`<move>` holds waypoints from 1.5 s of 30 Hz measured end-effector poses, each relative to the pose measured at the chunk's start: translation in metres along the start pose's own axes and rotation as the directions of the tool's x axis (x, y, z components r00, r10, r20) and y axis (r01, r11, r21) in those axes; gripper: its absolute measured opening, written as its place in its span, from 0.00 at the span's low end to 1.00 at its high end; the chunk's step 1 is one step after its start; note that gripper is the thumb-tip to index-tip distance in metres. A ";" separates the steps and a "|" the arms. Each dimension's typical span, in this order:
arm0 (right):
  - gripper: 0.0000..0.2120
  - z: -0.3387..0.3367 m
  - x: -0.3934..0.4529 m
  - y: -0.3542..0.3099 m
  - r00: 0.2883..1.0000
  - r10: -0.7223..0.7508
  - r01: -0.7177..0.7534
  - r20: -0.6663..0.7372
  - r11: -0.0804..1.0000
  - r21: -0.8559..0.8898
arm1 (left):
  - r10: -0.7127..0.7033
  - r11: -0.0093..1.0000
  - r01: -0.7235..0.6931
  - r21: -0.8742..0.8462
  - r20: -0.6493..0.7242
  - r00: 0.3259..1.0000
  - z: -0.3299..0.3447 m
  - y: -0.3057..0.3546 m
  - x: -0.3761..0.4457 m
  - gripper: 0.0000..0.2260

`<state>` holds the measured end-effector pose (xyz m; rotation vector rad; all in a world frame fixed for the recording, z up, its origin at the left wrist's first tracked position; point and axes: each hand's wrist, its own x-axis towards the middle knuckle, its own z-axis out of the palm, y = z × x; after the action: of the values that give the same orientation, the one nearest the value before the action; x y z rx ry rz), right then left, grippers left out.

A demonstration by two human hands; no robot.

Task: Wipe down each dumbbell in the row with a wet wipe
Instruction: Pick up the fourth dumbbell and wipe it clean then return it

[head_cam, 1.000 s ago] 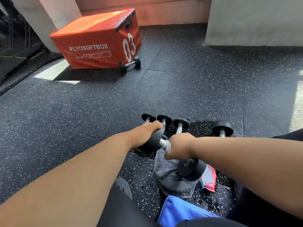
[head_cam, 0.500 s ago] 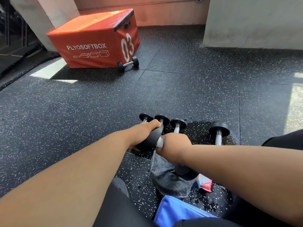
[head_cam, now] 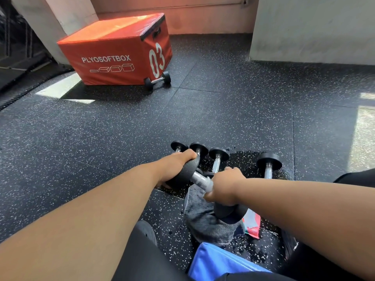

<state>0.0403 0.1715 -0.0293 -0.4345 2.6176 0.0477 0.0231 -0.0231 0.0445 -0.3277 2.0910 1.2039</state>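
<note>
I hold one black dumbbell (head_cam: 199, 179) tilted above the floor. My left hand (head_cam: 178, 165) grips its far head. My right hand (head_cam: 225, 186) is closed around the chrome handle, next to the near head (head_cam: 229, 214); no wipe shows inside the fist. Behind it the row lies on the wet speckled floor: three dumbbells close together (head_cam: 179, 146) (head_cam: 198, 149) (head_cam: 218, 154) and one apart on the right (head_cam: 269, 161). Their near ends are hidden by my hands and arms.
A grey towel (head_cam: 205, 222) lies under the held dumbbell, beside a red and teal packet (head_cam: 252, 223). A blue bag (head_cam: 215, 262) sits by my knees. An orange plyo box (head_cam: 121, 55) with another dumbbell (head_cam: 157, 80) stands far left. A wall (head_cam: 314, 27) rises at the back right.
My right hand slid up the handle toward my left hand, then back down toward the near head. My left hand kept its grip on the far head.
</note>
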 end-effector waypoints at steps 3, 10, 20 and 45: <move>0.27 0.001 0.001 0.008 0.997 -0.043 0.047 0.065 0.997 -0.060 | 0.016 1.000 -0.016 0.015 -0.018 1.000 0.001 0.000 -0.001 0.34; 0.26 -0.002 0.009 0.013 0.984 -0.083 0.106 0.156 0.983 -0.149 | 0.075 0.994 -0.071 0.083 -0.042 0.996 0.001 -0.003 0.001 0.29; 0.23 -0.003 0.014 0.013 0.965 -0.194 0.097 0.178 0.892 0.442 | 0.230 0.955 -0.230 0.187 0.021 0.973 0.003 0.005 -0.009 0.23; 0.15 -0.020 -0.002 0.004 0.949 -0.232 0.178 0.213 0.953 0.245 | 0.273 0.927 -0.275 0.257 0.042 0.961 -0.004 0.002 0.002 0.29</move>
<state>0.0312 0.1737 -0.0109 -0.5811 2.2939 -0.2468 0.0187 -0.0251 0.0453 0.0935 2.3126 1.0602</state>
